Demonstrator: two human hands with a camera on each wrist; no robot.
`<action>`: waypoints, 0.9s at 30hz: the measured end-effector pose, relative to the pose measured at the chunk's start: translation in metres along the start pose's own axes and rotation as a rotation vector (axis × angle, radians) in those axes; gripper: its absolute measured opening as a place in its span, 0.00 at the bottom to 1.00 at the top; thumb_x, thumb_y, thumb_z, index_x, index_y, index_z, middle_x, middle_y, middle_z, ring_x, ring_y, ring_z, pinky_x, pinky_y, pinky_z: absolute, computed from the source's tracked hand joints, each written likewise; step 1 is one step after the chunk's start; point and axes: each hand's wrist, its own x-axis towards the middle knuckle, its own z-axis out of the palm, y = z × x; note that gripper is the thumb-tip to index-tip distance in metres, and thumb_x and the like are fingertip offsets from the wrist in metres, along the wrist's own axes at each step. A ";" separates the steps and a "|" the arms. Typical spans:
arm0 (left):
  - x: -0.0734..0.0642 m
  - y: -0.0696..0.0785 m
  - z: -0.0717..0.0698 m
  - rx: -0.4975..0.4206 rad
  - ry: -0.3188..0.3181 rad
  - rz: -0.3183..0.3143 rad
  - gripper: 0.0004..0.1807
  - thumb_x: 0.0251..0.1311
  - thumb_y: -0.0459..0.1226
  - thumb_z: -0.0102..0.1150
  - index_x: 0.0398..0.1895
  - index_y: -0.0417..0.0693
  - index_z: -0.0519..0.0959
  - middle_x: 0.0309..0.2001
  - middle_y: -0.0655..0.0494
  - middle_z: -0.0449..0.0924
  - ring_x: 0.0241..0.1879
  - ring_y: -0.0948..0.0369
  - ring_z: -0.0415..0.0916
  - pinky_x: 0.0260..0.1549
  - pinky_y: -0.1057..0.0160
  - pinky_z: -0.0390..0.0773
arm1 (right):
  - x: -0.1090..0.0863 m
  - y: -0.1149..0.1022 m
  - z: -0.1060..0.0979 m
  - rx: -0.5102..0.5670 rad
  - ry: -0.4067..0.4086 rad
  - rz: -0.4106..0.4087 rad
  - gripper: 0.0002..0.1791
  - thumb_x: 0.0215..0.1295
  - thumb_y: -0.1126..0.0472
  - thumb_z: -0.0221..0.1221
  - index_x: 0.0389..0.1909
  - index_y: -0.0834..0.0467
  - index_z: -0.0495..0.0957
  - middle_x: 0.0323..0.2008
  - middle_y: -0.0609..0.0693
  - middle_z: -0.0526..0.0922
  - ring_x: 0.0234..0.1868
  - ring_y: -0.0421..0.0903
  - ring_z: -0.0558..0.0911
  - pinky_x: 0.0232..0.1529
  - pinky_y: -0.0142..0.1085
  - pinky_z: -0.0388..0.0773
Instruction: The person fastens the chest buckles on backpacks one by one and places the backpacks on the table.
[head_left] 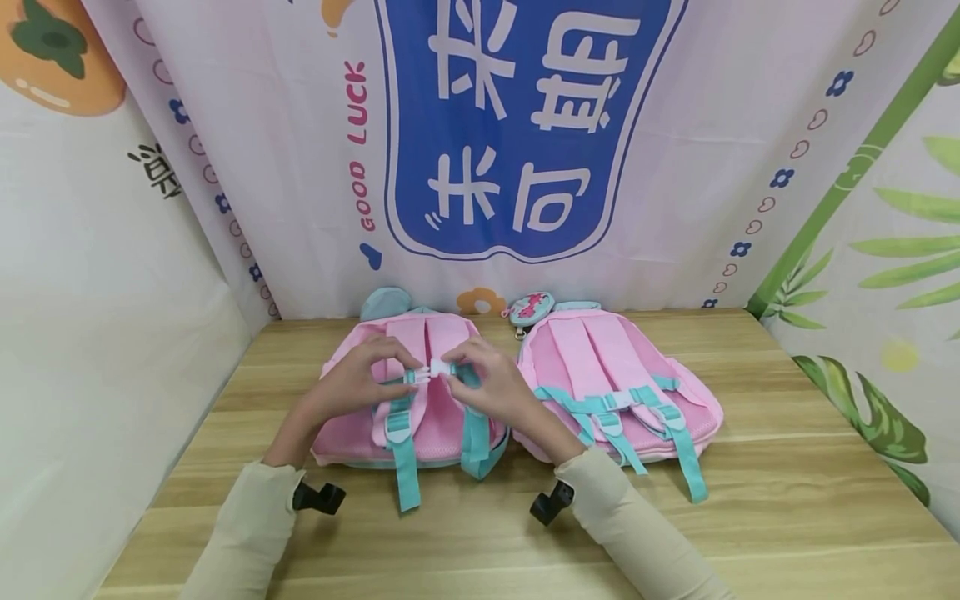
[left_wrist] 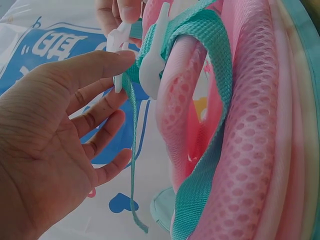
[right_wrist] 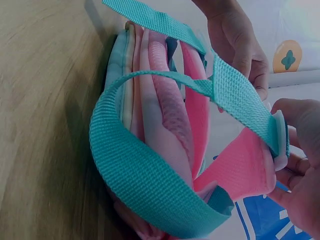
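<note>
A pink backpack [head_left: 345,437] with teal webbing lies straps up on the table, below both hands. My left hand [head_left: 356,385] pinches the pronged half of a white side-release buckle [head_left: 417,376] between thumb and fingers. In my right hand [head_left: 495,387] is the buckle's white socket half [head_left: 440,367], pinched the same way. The halves meet end to end, with the prongs still showing in the head view. In the left wrist view, the left thumb lies along the white buckle [left_wrist: 119,42] while the lower fingers spread. Teal webbing [right_wrist: 245,110] stretches beside the right hand [right_wrist: 302,175].
On the right lies a second pink backpack [head_left: 697,400], its chest strap buckle [head_left: 619,400] joined. A small round pouch [head_left: 531,308] hangs at its top. Loose teal strap ends [head_left: 407,479] trail onto the wooden table [head_left: 465,550]. A printed cloth [head_left: 300,167] hangs behind.
</note>
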 end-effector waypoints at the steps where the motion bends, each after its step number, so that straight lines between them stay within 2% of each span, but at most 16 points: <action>1: 0.000 0.000 0.000 0.000 0.004 0.003 0.10 0.56 0.36 0.76 0.40 0.51 0.86 0.44 0.59 0.87 0.48 0.58 0.78 0.53 0.51 0.79 | 0.000 0.000 0.000 -0.009 0.002 -0.011 0.11 0.61 0.66 0.68 0.45 0.60 0.85 0.44 0.52 0.85 0.45 0.45 0.82 0.50 0.35 0.84; 9: 0.001 0.001 0.001 0.010 0.034 0.001 0.10 0.54 0.36 0.77 0.39 0.51 0.85 0.42 0.60 0.87 0.47 0.59 0.78 0.52 0.51 0.79 | 0.000 -0.001 -0.001 -0.054 -0.007 -0.050 0.11 0.60 0.65 0.68 0.44 0.58 0.84 0.41 0.50 0.83 0.44 0.45 0.81 0.47 0.34 0.83; 27: -0.001 0.000 0.003 0.032 0.051 -0.014 0.11 0.53 0.36 0.77 0.39 0.50 0.85 0.41 0.59 0.87 0.48 0.59 0.78 0.52 0.48 0.79 | -0.003 0.000 0.000 -0.083 -0.045 -0.025 0.11 0.58 0.64 0.68 0.43 0.57 0.84 0.40 0.50 0.82 0.43 0.45 0.80 0.45 0.35 0.83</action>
